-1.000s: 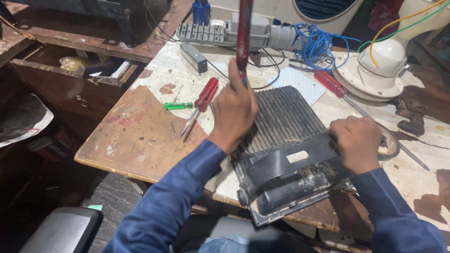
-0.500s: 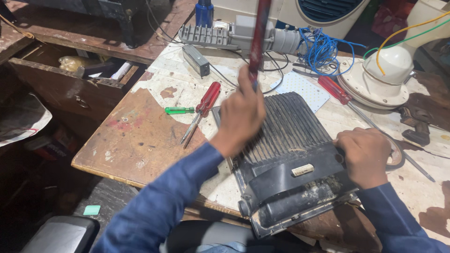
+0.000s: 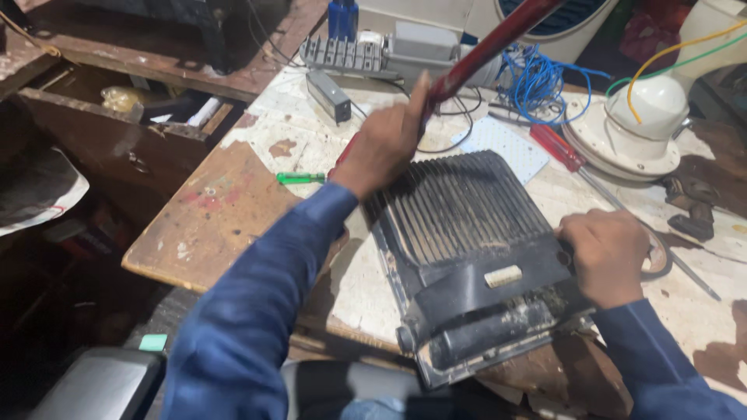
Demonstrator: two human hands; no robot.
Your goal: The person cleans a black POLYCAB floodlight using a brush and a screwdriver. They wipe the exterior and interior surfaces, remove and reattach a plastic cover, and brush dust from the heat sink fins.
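A dark ribbed metal housing [image 3: 467, 225] lies back-up on the worn wooden workbench [image 3: 226, 210], its thick black end hanging over the near edge. My left hand [image 3: 385, 144] is closed around a long dark-red bar [image 3: 498, 39] that slants up and to the right from the housing's far left corner. My right hand [image 3: 607, 253] grips the housing's right side and holds it down. Both arms wear blue sleeves.
A red-handled screwdriver [image 3: 556, 148] and a small green-handled tool [image 3: 299, 178] lie on the bench. Behind are a white perforated panel [image 3: 502, 144], blue wires [image 3: 537, 82], a grey terminal block [image 3: 342, 54], a white round lamp base [image 3: 650, 132] and an open drawer [image 3: 132, 117] at left.
The red bar has tipped from upright to slanting right. My left hand stayed at the housing's far left corner. My right hand shifted along its right side.
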